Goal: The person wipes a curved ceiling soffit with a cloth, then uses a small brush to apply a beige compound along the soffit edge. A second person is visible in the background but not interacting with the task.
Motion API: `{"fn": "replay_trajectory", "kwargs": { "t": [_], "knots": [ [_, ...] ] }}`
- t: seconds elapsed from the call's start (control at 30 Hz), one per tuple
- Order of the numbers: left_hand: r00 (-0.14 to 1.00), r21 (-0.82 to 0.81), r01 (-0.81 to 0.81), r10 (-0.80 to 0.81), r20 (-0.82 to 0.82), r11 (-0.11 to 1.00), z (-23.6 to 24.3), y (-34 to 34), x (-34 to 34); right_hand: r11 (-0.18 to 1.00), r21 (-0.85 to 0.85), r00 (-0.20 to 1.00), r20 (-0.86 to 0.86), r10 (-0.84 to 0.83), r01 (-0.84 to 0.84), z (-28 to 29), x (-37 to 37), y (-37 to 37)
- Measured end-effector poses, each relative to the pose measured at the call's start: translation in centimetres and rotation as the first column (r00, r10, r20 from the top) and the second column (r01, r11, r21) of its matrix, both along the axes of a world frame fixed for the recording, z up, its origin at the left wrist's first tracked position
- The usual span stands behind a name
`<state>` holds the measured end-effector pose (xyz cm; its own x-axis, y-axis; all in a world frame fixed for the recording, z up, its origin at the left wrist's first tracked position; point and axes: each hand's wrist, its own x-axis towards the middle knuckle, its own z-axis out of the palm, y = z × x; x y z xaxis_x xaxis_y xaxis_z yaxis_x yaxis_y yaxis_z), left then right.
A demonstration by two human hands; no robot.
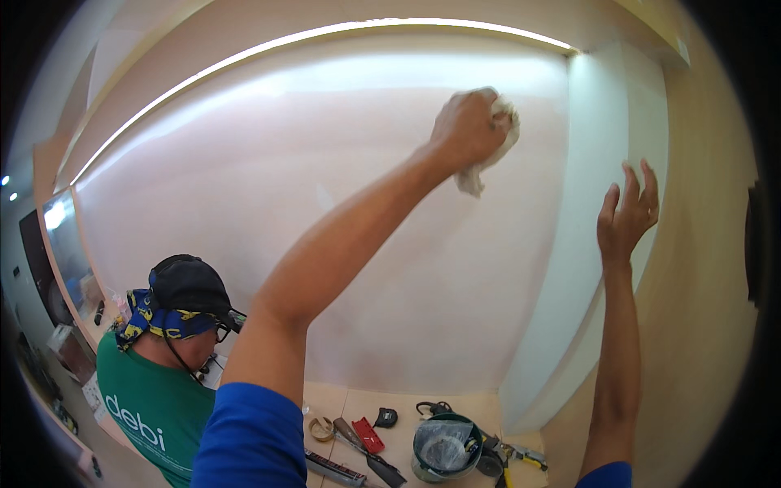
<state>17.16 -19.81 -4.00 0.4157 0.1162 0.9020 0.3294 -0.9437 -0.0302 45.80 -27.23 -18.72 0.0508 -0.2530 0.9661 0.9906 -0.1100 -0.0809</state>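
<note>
My left hand is closed around a crumpled pale cloth, raised high against the pinkish-white wall panel. Part of the cloth hangs below my fingers. My right hand is lifted at the right with its fingers apart and nothing in it. It is by the pale upright strip at the wall's right side; whether the fingertips touch the surface, I cannot tell.
A person in a green shirt and dark cap is close on the left. On the ledge below are a bucket with clear plastic inside, a tape roll, a tape measure, a red tool and several other tools. A light strip runs overhead.
</note>
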Motion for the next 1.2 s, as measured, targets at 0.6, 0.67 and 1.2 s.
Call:
{"fn": "replay_trajectory", "kwargs": {
  "t": [0.6,0.67,1.2],
  "knots": [
    [0.866,0.733,-0.500,0.254,0.432,0.461,12.0,-4.3,-22.2,0.394,-0.186,0.406,-0.030,0.913,-0.900,11.8,-22.7,8.3],
    [0.871,0.849,-0.486,0.189,0.453,0.207,16.2,-8.2,-24.9,0.260,-0.027,0.261,-0.022,0.965,-0.965,14.7,-25.0,10.2],
    [0.789,0.536,-0.611,0.503,0.352,0.583,19.9,-7.8,-29.1,-0.183,0.590,-0.238,-0.015,0.971,-0.786,27.9,-42.3,18.1]
  ]
}}
